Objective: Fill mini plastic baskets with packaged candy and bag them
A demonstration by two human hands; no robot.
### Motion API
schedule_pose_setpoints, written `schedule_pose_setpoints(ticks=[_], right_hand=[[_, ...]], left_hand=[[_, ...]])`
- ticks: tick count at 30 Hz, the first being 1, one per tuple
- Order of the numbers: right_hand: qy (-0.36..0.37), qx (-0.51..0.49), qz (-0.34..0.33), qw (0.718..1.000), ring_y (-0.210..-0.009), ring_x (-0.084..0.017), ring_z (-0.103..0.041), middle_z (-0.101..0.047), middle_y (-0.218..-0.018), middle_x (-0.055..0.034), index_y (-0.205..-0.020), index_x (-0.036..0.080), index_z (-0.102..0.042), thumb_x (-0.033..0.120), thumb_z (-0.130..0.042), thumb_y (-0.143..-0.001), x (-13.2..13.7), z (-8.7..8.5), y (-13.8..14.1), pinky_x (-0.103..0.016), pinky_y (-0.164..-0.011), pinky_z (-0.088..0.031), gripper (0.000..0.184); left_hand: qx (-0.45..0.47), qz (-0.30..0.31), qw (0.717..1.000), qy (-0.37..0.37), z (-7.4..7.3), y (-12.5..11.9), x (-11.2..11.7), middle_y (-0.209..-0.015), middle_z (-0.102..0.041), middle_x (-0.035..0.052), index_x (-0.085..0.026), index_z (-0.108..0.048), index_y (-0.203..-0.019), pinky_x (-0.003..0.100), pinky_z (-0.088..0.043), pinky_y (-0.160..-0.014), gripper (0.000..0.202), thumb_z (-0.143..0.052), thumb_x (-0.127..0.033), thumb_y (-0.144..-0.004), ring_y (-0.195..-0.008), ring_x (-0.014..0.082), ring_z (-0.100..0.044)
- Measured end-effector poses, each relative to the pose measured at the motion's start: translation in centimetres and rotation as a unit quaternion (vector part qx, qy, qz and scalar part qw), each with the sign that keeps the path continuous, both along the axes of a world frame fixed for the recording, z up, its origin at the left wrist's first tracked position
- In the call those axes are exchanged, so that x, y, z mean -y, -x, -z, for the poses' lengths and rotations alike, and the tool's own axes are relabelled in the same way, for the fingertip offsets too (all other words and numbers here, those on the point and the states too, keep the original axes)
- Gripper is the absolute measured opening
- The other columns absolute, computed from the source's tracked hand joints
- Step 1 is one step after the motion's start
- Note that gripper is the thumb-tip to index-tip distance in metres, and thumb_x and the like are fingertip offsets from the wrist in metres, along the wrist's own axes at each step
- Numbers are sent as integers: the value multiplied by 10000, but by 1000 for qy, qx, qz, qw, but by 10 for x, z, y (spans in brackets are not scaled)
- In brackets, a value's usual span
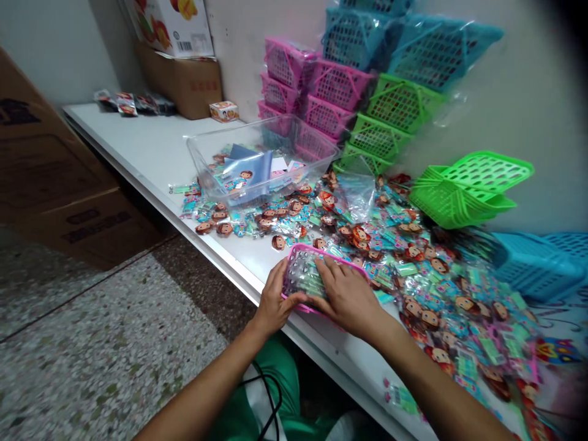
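A small pink plastic basket (298, 254) sits at the front edge of the white table (151, 147), filled with wrapped packets. My left hand (273, 303) grips the basket's near left corner, fingers closed round the rim. My right hand (346, 294) lies flat over the packets inside the basket, fingers stretched out and pressing down. A wide heap of small cartoon-face packets (413, 257) in clear wrappers spreads over the table behind and to the right of the basket.
A clear plastic tub (202, 153) with packets and blue sheets stands behind the heap. Stacks of pink (335, 86), green (463, 190) and blue baskets (427, 49) line the wall. Cardboard boxes (184, 79) sit at the far end, more on the floor at left.
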State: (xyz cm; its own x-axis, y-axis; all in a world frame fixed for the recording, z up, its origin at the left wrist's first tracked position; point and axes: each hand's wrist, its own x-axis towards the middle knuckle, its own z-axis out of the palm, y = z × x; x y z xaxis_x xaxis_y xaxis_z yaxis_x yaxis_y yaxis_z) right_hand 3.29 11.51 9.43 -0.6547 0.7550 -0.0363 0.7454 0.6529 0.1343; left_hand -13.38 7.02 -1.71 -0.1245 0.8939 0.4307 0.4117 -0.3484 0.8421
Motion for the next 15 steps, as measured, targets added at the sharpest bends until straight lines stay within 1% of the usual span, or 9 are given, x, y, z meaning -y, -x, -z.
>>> schedule_pose_setpoints(ticks=[2,4,7,9,12,14,15], right_hand=[[-7,12,0,1000,-1120,-319,-513,-484,-1332,-212,-1418,98,-292,537,-393,-893,-2,0,2,-424,-898,-413,692],[-29,20,-6,999,-1126,-331,-507,-466,-1354,-202,-1428,140,-286,492,-431,-893,-1,4,4,-443,-901,-407,656],[-57,11,-21,998,-1208,-359,-431,-400,-1415,-179,-1421,206,-312,468,-446,-893,2,11,5,-486,-949,-361,604],[-59,-2,-12,998,-1247,-360,-388,-375,-1434,-170,-1418,220,-318,468,-444,-894,4,15,3,-501,-977,-330,594],[-34,-16,17,999,-1239,-368,-394,-369,-1427,-197,-1410,187,-332,547,-423,-874,3,16,-4,-516,-972,-332,652],[-4,-24,28,999,-1241,-379,-390,-357,-1425,-225,-1408,145,-329,644,-391,-838,1,15,-8,-531,-963,-340,760],[9,-29,31,999,-1257,-385,-370,-348,-1426,-238,-1405,120,-328,686,-377,-815,0,15,-10,-540,-968,-336,819]], left_hand=[[1,-5,1000,-6,1,-1,0,-1388,-405,161,-194,-272,-1422,445,-304,-1084,793,-542,-559,-772,-1312,274,-355],[2,-14,1000,-6,1,-2,0,-1392,-404,158,-207,-264,-1425,448,-308,-1082,785,-571,-522,-774,-1312,272,-357],[10,-22,1000,1,0,-4,1,-1402,-402,142,-229,-265,-1425,438,-306,-1087,767,-617,-446,-779,-1316,259,-357],[23,-19,999,14,-1,-5,3,-1408,-399,133,-240,-256,-1428,433,-306,-1088,770,-635,-410,-781,-1318,252,-357],[59,-9,997,46,-3,-5,5,-1420,-387,132,-248,-173,-1451,433,-312,-1085,821,-642,-374,-789,-1320,249,-360],[81,3,995,58,-6,-4,6,-1428,-378,132,-254,-110,-1461,434,-319,-1081,860,-644,-353,-793,-1316,246,-369],[83,7,995,54,-7,-4,6,-1432,-375,128,-259,-116,-1460,437,-317,-1082,854,-644,-343,-794,-1316,245,-368]])
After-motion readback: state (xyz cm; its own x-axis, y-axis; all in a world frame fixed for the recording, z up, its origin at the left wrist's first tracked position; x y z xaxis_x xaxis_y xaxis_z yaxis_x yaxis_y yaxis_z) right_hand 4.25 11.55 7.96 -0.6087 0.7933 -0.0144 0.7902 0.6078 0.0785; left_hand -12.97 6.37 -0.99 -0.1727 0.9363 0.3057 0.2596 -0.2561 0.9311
